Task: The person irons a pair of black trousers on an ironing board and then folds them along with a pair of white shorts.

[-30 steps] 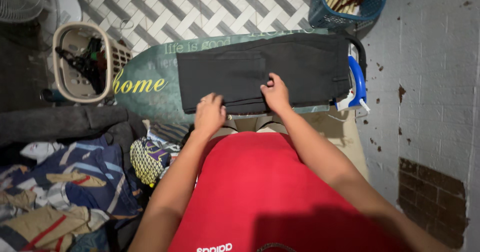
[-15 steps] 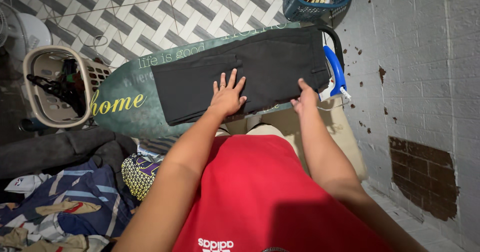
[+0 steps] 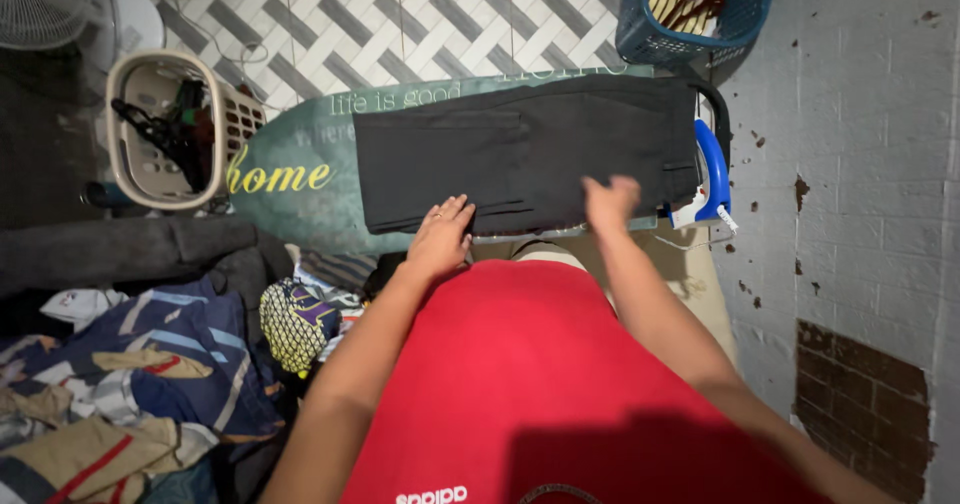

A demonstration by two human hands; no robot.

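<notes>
A folded black garment (image 3: 525, 154) lies flat on a green ironing board (image 3: 290, 169) with pale and yellow lettering. My left hand (image 3: 440, 236) rests palm down, fingers apart, on the garment's near edge at its left part. My right hand (image 3: 610, 202) is blurred, over the garment's near edge toward its right end; whether it pinches the cloth is unclear. A blue and white iron (image 3: 710, 179) stands at the board's right end, just right of my right hand.
A beige basket (image 3: 130, 164) with dark items sits on the floor left of the board. A blue basket (image 3: 640, 29) stands at the far right by the white brick wall (image 3: 860, 184). A heap of clothes (image 3: 130, 364) lies at my left. A fan (image 3: 45, 9) is at top left.
Both hands have slid back from the middle of the garment to its near edge. The view has shifted slightly; the garment stays flat on the board.
</notes>
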